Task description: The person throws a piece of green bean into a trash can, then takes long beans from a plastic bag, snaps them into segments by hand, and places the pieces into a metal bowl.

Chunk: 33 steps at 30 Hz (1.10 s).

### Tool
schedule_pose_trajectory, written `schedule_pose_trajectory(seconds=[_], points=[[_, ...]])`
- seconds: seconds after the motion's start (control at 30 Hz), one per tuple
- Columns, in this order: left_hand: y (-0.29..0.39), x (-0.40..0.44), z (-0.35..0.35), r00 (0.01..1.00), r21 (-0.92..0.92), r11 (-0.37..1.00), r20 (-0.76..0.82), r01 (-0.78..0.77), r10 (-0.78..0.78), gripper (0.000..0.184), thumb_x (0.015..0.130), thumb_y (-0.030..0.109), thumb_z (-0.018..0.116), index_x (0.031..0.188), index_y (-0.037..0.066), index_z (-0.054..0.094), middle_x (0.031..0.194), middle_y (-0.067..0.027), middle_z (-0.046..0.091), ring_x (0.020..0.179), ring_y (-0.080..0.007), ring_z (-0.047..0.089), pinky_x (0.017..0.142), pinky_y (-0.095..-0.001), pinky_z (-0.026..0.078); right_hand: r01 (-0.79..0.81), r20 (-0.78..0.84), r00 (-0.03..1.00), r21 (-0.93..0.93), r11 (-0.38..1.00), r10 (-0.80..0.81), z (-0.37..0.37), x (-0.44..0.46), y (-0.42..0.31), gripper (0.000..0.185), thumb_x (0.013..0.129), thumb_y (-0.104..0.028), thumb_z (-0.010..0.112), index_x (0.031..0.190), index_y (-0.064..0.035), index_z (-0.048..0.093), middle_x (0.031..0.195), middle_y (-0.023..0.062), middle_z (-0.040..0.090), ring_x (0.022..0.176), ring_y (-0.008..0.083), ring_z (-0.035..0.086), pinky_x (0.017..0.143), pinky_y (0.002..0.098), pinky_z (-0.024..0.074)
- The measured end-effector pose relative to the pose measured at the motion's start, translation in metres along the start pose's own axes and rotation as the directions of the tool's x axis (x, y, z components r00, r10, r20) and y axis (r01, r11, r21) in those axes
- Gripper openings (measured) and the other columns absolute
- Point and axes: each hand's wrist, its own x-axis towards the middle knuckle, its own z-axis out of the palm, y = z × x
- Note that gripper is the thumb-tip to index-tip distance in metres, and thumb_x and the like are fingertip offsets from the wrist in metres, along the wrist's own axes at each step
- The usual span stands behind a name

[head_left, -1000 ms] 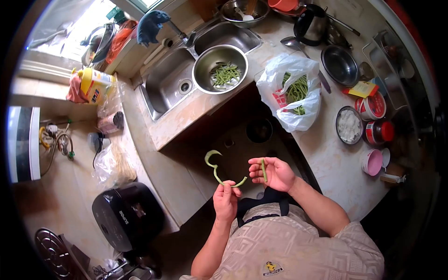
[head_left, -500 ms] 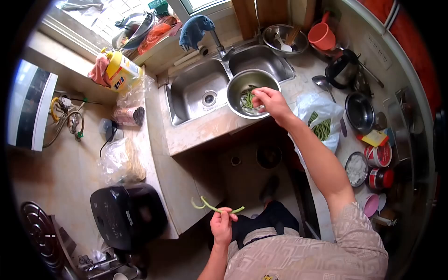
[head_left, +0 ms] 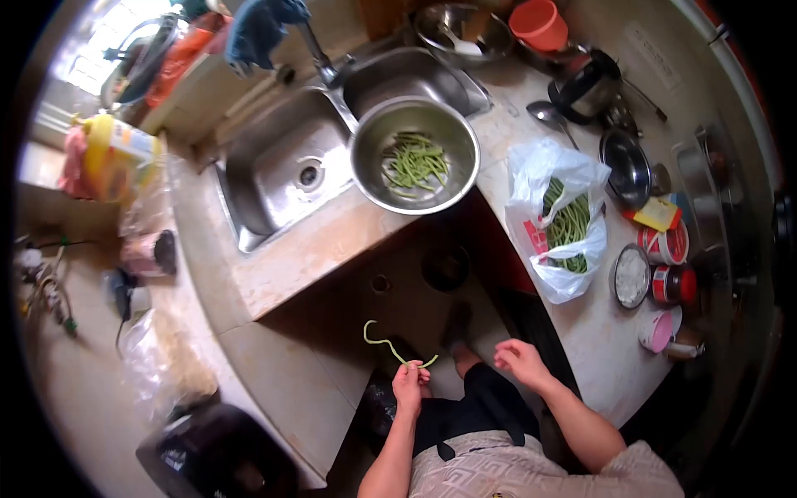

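Observation:
My left hand [head_left: 408,388] pinches one long, curved green bean [head_left: 388,344], held low in front of my body. To the right, my right hand [head_left: 521,363] hovers with nothing in it, its fingers loosely bent and apart. A steel bowl [head_left: 372,158] rests at the front of the sink, overlapping the counter edge, and broken green bean pieces [head_left: 418,163] lie on its bottom. On the right counter, an open white plastic bag [head_left: 531,170] holds many whole green beans [head_left: 569,220].
Behind the bowl is a double steel sink [head_left: 266,158] with a faucet [head_left: 320,58] and a blue cloth [head_left: 264,33]. A ladle [head_left: 548,114], a dark bowl [head_left: 624,168] and several jars line the right counter. A black cooker [head_left: 216,452] stands lower left.
My right hand has left the bowl and come back near my body, close to my left hand. The left hand still holds the bean. The camera view has shifted.

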Motion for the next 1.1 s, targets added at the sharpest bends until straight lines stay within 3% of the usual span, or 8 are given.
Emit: schedule_pose_trajectory(seconds=[0.33, 0.47, 0.53, 0.63, 0.83, 0.9, 0.97, 1.1], points=[[-0.118, -0.002, -0.05, 0.967, -0.006, 0.972, -0.105, 0.234, -0.233, 0.025, 0.1, 0.025, 0.047, 0.098, 0.003, 0.059, 0.074, -0.0038, 0.062, 0.064, -0.0084, 0.055, 0.062, -0.0215, 0.045, -0.338, -0.161, 0.931, -0.05, 0.94, 0.327, -0.013, 0.19, 0.175, 0.014, 0.092, -0.014, 0.051, 0.089, -0.0049, 0.06, 0.077, 0.007, 0.064, 0.066, 0.0139, 0.061, 0.053, 0.0262, 0.049], [-0.189, -0.001, -0.063, 0.949, -0.021, 0.97, -0.203, 0.242, -0.241, 0.024, 0.099, 0.024, 0.048, 0.097, 0.002, 0.06, 0.074, -0.0043, 0.063, 0.066, -0.0093, 0.057, 0.064, -0.0216, 0.046, -0.215, -0.277, 0.958, -0.531, 0.82, 0.072, -0.042, 0.33, 0.264, 0.021, 0.09, -0.014, 0.046, 0.079, -0.0033, 0.061, 0.083, 0.0141, 0.065, 0.071, 0.0209, 0.064, 0.059, 0.0329, 0.0515], [-0.224, 0.007, -0.057, 0.944, -0.004, 0.953, -0.141, 0.302, -0.299, 0.024, 0.099, 0.023, 0.049, 0.096, 0.001, 0.06, 0.074, -0.0044, 0.063, 0.066, -0.0095, 0.057, 0.064, -0.0226, 0.047, -0.133, -0.283, 0.942, -0.806, 0.577, -0.178, -0.04, 0.37, 0.25, 0.023, 0.09, -0.018, 0.046, 0.091, -0.0029, 0.063, 0.097, 0.0186, 0.066, 0.09, 0.0299, 0.064, 0.077, 0.0394, 0.0515], [-0.262, 0.048, -0.043, 0.96, 0.048, 0.959, -0.036, 0.279, -0.278, 0.023, 0.099, 0.021, 0.05, 0.095, 0.0, 0.059, 0.074, -0.0053, 0.062, 0.067, -0.01, 0.057, 0.065, -0.0238, 0.047, -0.198, -0.29, 0.953, -0.809, 0.553, -0.084, -0.049, 0.456, 0.262, 0.035, 0.09, -0.027, 0.048, 0.111, -0.0032, 0.062, 0.12, 0.0216, 0.058, 0.114, 0.0353, 0.055, 0.095, 0.0424, 0.0437], [-0.241, 0.167, -0.011, 0.988, 0.266, 0.963, -0.128, -0.045, 0.082, 0.021, 0.098, 0.017, 0.05, 0.087, 0.0, 0.057, 0.071, -0.0048, 0.061, 0.066, -0.011, 0.058, 0.065, -0.0243, 0.046, -0.036, -0.323, 0.911, -0.683, 0.729, -0.257, -0.035, 0.518, 0.265, 0.041, 0.087, -0.023, 0.053, 0.125, -0.006, 0.052, 0.121, 0.0186, 0.057, 0.11, 0.0348, 0.056, 0.093, 0.0443, 0.0449], [-0.223, 0.224, -0.002, 0.961, 0.369, 0.921, -0.182, -0.128, 0.207, 0.024, 0.099, 0.02, 0.048, 0.085, 0.002, 0.056, 0.071, -0.0044, 0.058, 0.066, -0.011, 0.055, 0.064, -0.0245, 0.044, -0.087, -0.081, 0.996, -0.974, 0.207, 0.04, -0.031, 0.548, 0.277, 0.047, 0.084, -0.017, 0.055, 0.129, -0.0073, 0.046, 0.127, 0.0186, 0.051, 0.109, 0.0362, 0.056, 0.091, 0.0456, 0.0456], [-0.212, 0.276, 0.007, 0.915, 0.338, 0.902, -0.203, -0.268, 0.348, 0.028, 0.099, 0.023, 0.049, 0.085, 0.001, 0.059, 0.072, -0.0046, 0.061, 0.068, -0.0109, 0.057, 0.068, -0.0241, 0.045, -0.004, -0.297, 0.898, -0.742, 0.671, -0.324, -0.009, 0.54, 0.293, 0.047, 0.086, -0.021, 0.053, 0.13, -0.0079, 0.045, 0.128, 0.0197, 0.049, 0.106, 0.0378, 0.057, 0.089, 0.047, 0.0466], [-0.177, 0.336, 0.035, 0.823, 0.393, 0.808, -0.185, -0.44, 0.538, 0.03, 0.099, 0.027, 0.05, 0.1, 0.0, 0.063, 0.08, -0.0036, 0.062, 0.074, -0.0096, 0.054, 0.074, -0.0239, 0.044, 0.111, -0.251, 0.896, -0.674, 0.73, -0.367, 0.03, 0.503, 0.268, 0.044, 0.09, -0.026, 0.051, 0.129, -0.0058, 0.048, 0.122, 0.0214, 0.052, 0.107, 0.0376, 0.055, 0.09, 0.0457, 0.0459]])
